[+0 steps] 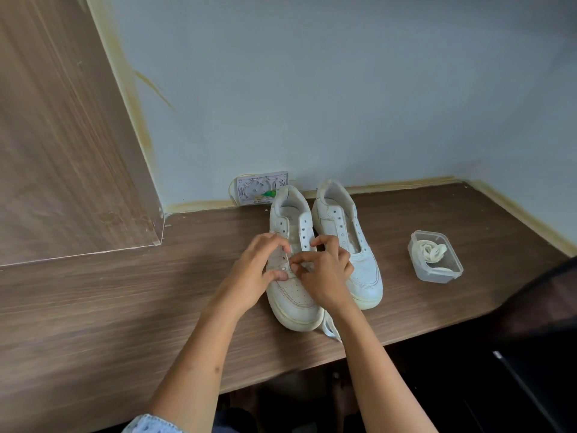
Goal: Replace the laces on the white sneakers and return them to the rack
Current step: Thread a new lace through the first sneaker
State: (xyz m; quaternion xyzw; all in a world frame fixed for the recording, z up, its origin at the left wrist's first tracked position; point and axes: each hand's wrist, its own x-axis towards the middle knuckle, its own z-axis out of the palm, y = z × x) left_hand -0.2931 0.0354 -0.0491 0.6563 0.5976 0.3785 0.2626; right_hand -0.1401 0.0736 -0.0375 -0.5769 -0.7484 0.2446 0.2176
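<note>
left sneaker (292, 295) under both my hands | left hand (254, 270) pinching its eyelet edge | right hand (324, 271) pinching lace (331, 329)

Wood-grain table (125, 307); clear plastic tub (437, 270)

No legible text anywhere

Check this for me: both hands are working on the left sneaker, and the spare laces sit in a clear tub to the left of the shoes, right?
Not quite. The head view shows both hands, left and right, on the left sneaker, but the clear tub of laces sits to the right of the shoes, past the right sneaker.
</note>
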